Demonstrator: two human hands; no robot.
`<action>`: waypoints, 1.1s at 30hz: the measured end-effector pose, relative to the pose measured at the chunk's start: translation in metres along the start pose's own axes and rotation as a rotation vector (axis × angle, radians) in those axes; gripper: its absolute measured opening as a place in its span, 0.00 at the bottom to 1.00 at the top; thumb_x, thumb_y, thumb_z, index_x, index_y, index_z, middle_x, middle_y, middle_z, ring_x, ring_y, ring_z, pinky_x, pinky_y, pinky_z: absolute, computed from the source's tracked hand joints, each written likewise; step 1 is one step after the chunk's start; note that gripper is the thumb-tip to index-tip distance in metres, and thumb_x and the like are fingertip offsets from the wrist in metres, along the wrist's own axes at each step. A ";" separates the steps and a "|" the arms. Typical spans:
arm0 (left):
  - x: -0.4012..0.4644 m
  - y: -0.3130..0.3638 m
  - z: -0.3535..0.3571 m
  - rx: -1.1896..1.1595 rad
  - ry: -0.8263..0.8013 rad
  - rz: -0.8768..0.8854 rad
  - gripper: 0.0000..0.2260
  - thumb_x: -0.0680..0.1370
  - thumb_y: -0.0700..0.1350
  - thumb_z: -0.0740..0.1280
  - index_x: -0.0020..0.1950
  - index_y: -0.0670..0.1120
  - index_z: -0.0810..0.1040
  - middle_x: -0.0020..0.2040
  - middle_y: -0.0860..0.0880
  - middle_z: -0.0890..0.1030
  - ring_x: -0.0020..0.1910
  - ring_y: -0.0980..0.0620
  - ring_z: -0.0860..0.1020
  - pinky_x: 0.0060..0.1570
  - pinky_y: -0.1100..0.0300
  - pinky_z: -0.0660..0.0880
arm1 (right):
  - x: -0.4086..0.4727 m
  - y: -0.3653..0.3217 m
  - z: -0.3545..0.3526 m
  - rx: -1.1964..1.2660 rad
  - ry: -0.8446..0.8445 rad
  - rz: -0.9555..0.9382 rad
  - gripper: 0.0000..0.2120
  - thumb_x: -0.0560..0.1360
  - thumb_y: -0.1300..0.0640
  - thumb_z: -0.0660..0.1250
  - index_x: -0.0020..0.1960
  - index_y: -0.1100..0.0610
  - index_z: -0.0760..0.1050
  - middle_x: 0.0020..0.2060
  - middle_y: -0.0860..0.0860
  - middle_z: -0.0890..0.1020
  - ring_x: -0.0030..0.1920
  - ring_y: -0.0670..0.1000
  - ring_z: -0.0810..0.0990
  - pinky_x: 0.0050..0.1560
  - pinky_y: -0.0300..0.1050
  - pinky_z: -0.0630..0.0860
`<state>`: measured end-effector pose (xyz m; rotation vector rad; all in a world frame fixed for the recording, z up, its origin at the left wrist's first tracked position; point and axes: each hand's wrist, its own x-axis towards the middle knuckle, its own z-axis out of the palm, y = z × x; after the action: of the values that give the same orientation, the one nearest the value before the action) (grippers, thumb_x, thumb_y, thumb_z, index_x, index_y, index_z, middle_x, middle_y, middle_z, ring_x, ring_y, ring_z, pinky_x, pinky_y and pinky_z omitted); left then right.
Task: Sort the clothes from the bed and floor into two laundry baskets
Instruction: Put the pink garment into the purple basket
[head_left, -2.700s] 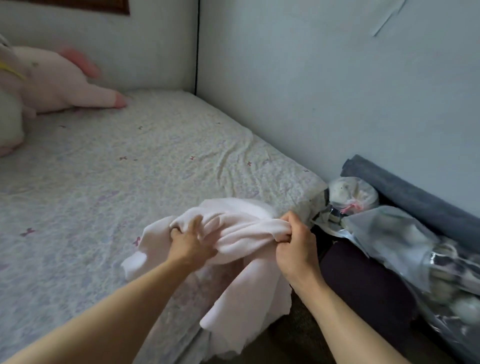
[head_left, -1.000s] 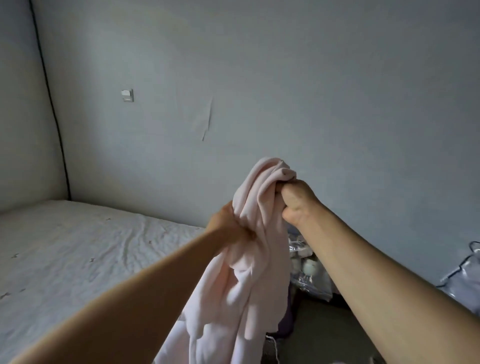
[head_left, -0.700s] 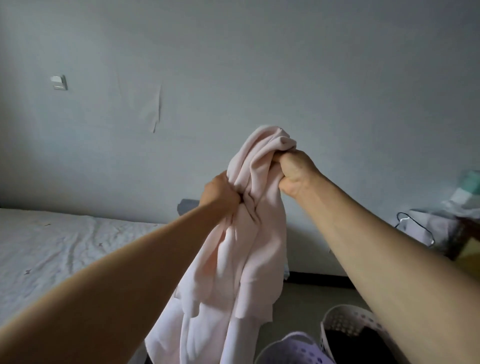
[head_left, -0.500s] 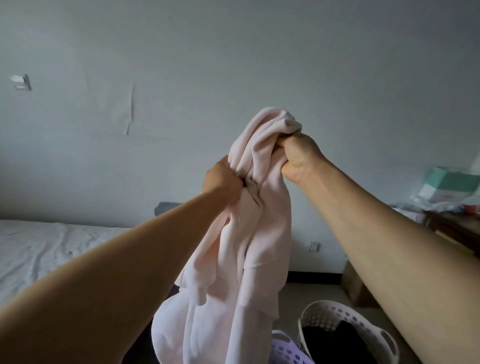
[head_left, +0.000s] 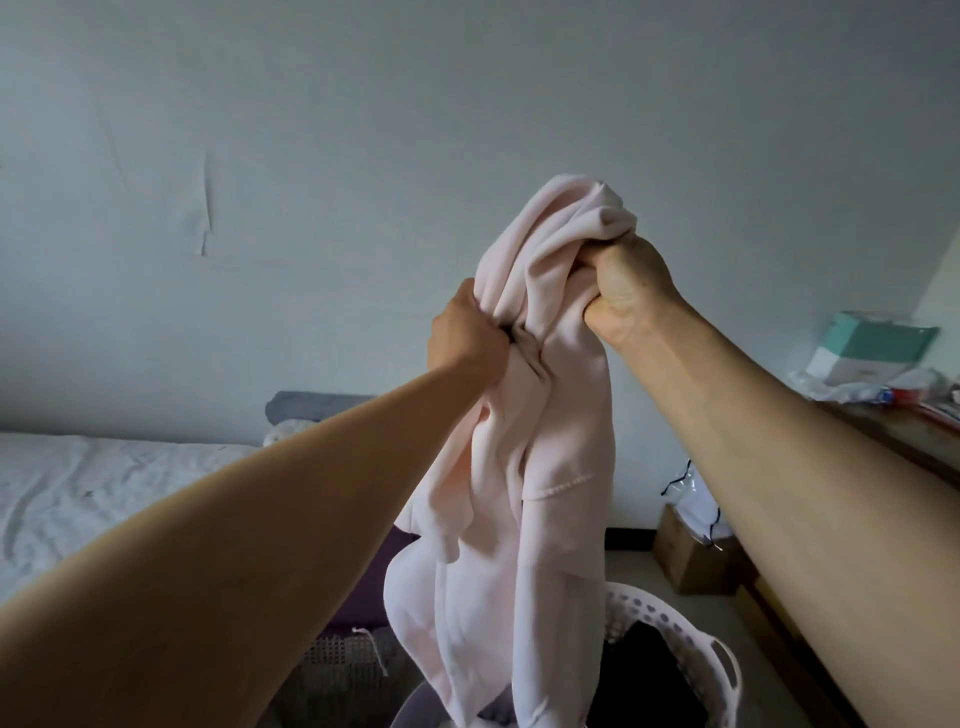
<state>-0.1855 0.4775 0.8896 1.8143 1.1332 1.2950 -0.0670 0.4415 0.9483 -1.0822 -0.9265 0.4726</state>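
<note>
Both hands, L (head_left: 467, 332) & R (head_left: 626, 283), were fisted tight round the bunched top of a pink top (head_left: 524, 467), held high, hem dangling over the white basket (head_left: 675, 631). Looked soft, light, floppy, so prob. best gripped bunched like that.

The pale pink garment (head_left: 524, 467) runs off the bottom edge, so its hem is out of sight. The fingers of the left hand (head_left: 465, 332) are buried in the folds; the right hand (head_left: 626, 283) hides its fingertips in the cloth too. The white laundry basket (head_left: 696, 654) is half covered by the garment, dark contents inside too dim to identify. A second, purplish basket (head_left: 410, 712) peeks out at the bottom, mostly cut off. The bed (head_left: 104, 493) runs off the left edge.
</note>
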 end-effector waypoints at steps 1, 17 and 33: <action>-0.005 -0.005 0.008 0.004 0.002 -0.012 0.18 0.70 0.37 0.62 0.59 0.49 0.73 0.54 0.44 0.81 0.53 0.39 0.78 0.54 0.49 0.76 | -0.002 0.008 -0.007 0.010 0.000 0.016 0.08 0.73 0.67 0.63 0.44 0.56 0.78 0.46 0.54 0.82 0.53 0.52 0.81 0.56 0.45 0.79; -0.094 -0.184 0.094 0.061 -0.165 -0.418 0.17 0.73 0.37 0.62 0.61 0.46 0.71 0.52 0.42 0.80 0.52 0.40 0.77 0.50 0.51 0.74 | -0.071 0.214 -0.052 -0.029 0.073 0.523 0.07 0.73 0.64 0.62 0.37 0.57 0.74 0.38 0.53 0.78 0.41 0.50 0.78 0.44 0.42 0.74; -0.098 -0.244 0.180 -0.041 -0.282 -0.536 0.10 0.73 0.38 0.64 0.54 0.41 0.69 0.43 0.47 0.77 0.44 0.45 0.74 0.44 0.55 0.69 | -0.057 0.281 -0.100 -0.114 0.234 0.664 0.15 0.77 0.69 0.57 0.35 0.56 0.69 0.32 0.50 0.73 0.33 0.46 0.73 0.31 0.34 0.72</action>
<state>-0.0980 0.4923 0.5839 1.4619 1.2996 0.7222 0.0125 0.4651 0.6559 -1.5144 -0.3725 0.8201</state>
